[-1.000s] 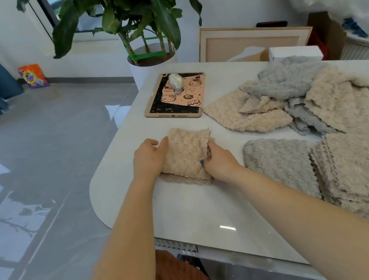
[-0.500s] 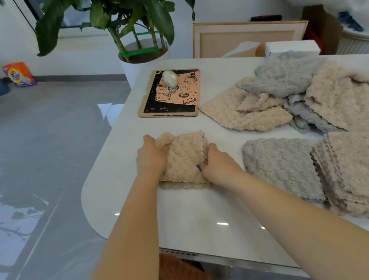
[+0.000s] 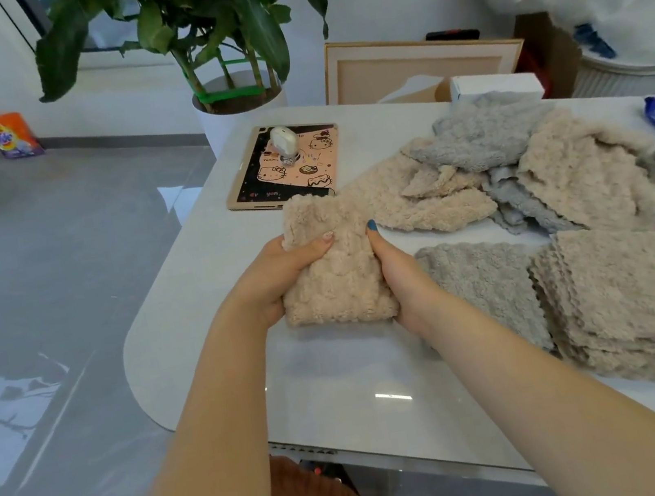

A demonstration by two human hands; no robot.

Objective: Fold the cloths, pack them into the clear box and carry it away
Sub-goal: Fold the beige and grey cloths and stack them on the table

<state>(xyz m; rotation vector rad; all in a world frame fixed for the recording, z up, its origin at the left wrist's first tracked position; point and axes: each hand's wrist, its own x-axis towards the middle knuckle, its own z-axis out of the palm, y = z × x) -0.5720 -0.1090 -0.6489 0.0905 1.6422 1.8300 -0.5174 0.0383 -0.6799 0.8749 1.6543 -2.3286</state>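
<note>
White table w/ rounded corner, tablet far left, loose beige & grey cloths heaped at back, folded grey cloth touching beige stack at rt.

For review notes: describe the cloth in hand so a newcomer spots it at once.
On the white table, nearer than the tablet and left of the loose pile, is a beige cloth. Unlike its neighbours, it is a narrow bundle gripped by the left hand and right hand.

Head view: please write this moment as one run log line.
phase: folding | left hand: grips beige cloth | right hand: grips beige cloth | folded stack: on table, right side | clear box: not in view
</note>
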